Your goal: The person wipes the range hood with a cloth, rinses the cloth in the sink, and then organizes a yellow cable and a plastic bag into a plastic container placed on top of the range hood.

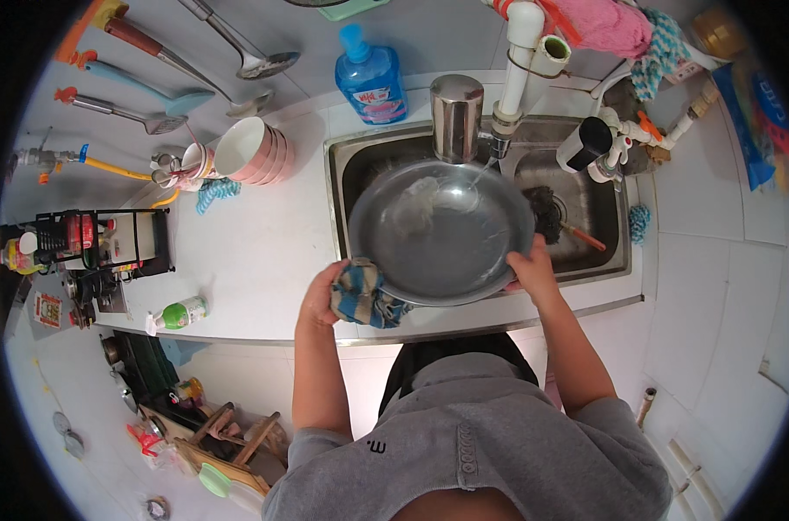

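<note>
A large round metal basin (443,251) is held over the left bowl of a stainless steel double sink (334,195). Water runs into it from the faucet (500,140) at its back edge, and a whitish, sudsy patch shows inside. My left hand (321,292) grips a blue and beige checked cloth (362,293) against the basin's near left rim. On the near right rim, my right hand (530,267) has its thumb over the edge; its other fingers are mostly hidden below. A dark scrubber (543,208) and an orange-handled tool (584,236) lie in the right bowl.
Behind the sink stand a blue detergent bottle (372,84) and a metal cylinder (457,111). Stacked pink bowls (254,153), a green spray bottle (183,314) and a black rack (127,241) are on the left counter. Utensils, including a skimmer (264,64), hang on the wall.
</note>
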Tool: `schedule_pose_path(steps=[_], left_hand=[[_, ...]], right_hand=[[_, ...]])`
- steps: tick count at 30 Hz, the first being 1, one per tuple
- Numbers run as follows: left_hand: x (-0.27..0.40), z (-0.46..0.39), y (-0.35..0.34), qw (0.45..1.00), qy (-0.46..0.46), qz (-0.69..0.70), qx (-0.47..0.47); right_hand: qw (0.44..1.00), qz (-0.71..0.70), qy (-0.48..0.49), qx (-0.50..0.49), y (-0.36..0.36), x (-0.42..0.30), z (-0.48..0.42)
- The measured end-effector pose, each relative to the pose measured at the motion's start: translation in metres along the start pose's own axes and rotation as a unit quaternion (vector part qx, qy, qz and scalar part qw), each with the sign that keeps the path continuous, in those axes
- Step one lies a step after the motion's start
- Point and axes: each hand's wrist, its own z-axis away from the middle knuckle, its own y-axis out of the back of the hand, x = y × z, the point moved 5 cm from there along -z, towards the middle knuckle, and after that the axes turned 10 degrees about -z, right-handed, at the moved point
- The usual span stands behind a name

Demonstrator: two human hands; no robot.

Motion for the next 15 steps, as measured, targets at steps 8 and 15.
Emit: schedule_pose_path(steps=[8, 15], left_hand=[[0.080, 0.051, -0.123, 0.976, -0.166, -0.139, 0.030], [0.076, 0.034, -0.131, 0.947, -0.201, -0.228, 0.105]], right_hand=[[0.949, -0.185, -0.211, -0.147, -0.042, 0.111, -0.057], [0.966, 0.243, 0.018, -0.081, -0.018, 0.046, -0.057]])
